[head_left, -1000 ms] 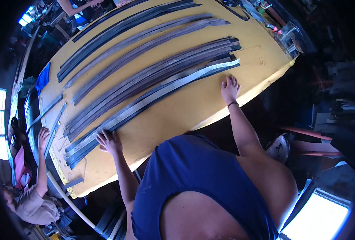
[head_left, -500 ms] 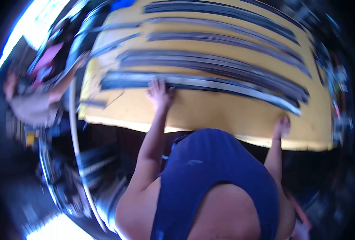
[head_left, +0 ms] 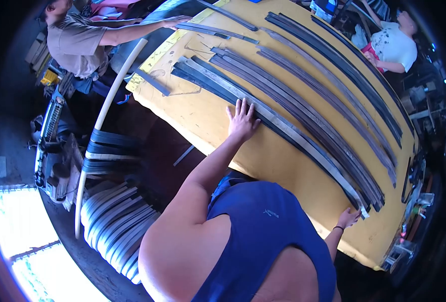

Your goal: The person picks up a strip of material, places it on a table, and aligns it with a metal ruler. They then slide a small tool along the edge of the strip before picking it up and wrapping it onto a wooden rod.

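Long, flat dark strips lie in bundles across a yellow tabletop [head_left: 203, 116]. On the nearest bundle of strips [head_left: 293, 132], which has a pale grey strip on top, my left hand [head_left: 243, 121] rests with its fingers spread, pressing from above. My right hand [head_left: 348, 218] is at the right end of this same bundle, palm turned partly up and fingers stretched out to the strip ends. It seems to touch them without a closed grip. Just behind lies another bundle of brown-grey strips [head_left: 303, 116].
At the far left a person in a brown shirt [head_left: 74, 45] reaches a hand to a strip [head_left: 203, 29]. Another person in a white shirt [head_left: 394, 46] stands beyond the table. A pale pole [head_left: 113, 100] and a stack of curved strips [head_left: 115, 221] are at lower left.
The view has turned, so the table now slants down to the right. My right hand has come to the strip ends from the bare tabletop. My left hand stays on the nearest bundle.
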{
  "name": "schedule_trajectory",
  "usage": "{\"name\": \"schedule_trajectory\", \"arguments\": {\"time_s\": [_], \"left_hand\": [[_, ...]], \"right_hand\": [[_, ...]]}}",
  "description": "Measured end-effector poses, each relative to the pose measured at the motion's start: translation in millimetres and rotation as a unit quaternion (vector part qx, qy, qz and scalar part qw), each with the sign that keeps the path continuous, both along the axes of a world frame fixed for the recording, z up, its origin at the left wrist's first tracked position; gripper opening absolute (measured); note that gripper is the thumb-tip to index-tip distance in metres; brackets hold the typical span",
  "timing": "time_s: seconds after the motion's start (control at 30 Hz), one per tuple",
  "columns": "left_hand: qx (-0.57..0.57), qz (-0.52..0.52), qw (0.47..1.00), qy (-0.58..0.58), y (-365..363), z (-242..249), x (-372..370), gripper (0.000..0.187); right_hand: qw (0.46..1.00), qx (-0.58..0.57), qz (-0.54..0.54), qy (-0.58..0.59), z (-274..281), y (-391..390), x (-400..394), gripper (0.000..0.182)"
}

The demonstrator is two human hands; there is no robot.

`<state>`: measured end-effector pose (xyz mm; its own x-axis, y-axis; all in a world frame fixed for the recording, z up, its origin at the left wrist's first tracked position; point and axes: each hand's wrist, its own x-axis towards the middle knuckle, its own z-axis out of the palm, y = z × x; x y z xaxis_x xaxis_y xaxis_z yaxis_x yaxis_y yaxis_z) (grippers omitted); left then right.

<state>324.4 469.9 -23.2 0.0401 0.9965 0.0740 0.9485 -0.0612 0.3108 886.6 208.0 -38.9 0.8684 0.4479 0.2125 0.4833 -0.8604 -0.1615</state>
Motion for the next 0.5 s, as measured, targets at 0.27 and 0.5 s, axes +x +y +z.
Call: {"name": "schedule_trajectory", "arguments": {"time_s": [0.27, 0.5], "left_hand": [[0.012, 0.003, 1.0, -0.008, -2, 2, -1, 0.067], [0.011, 0.01, 1.0, -0.028, -5, 6, -2, 0.068]], "right_hand": [[0.985, -0.033, 0.165, -0.03, 15, 41, 36, 0.039], [0.985, -0.069, 0.156, -0.018, 69, 40, 48, 0.015]]}}
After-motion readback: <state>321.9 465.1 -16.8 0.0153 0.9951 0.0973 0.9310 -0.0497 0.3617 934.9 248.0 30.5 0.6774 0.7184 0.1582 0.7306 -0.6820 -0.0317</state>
